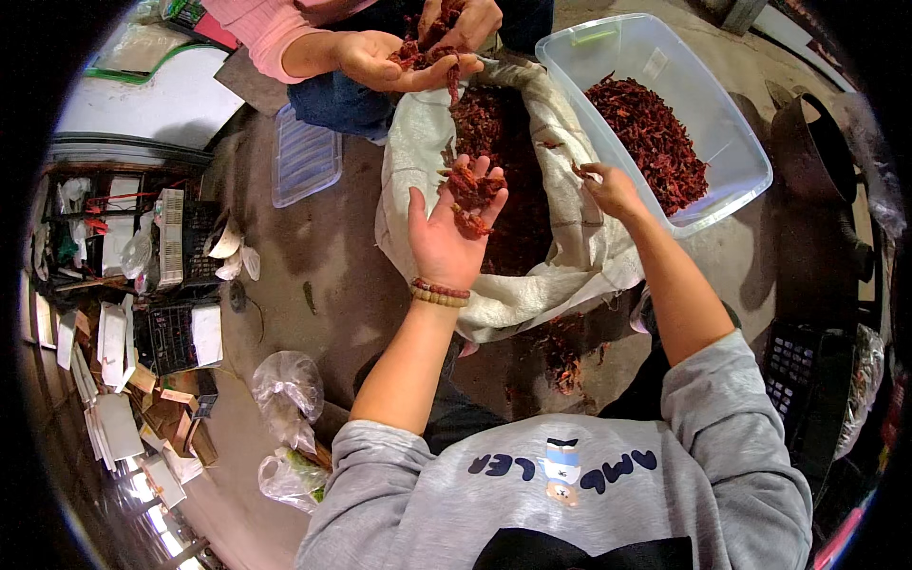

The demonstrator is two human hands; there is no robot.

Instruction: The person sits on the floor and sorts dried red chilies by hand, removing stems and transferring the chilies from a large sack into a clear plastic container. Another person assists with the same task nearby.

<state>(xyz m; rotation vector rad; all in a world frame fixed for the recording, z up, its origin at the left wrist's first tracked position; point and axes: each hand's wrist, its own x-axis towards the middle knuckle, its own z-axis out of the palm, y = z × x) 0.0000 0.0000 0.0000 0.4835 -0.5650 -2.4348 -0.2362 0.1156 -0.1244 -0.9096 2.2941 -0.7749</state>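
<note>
My left hand (445, 233) is palm up over the white woven sack (408, 204), a small clump of dried red chili peppers (472, 195) resting on its slightly curled fingers. At the sack's right side, between it and the plastic tub, my right hand (613, 190) has thumb and forefinger pinched together. Something small and brownish may be at those fingertips, too small to name. More dark red dried peppers (494, 128) lie inside the sack, whose mouth is rolled open. Across from me, a person in a pink sleeve holds a bunch of peppers in both hands (380, 62).
A clear plastic tub (731, 157) with a heap of red peppers stands right of the sack. A clear lid (309, 161) lies on the floor to the left. Spilled bits (562, 366) lie before me. Plastic bags (288, 389), crates and clutter sit left; a dark metal bucket (807, 152) stands right.
</note>
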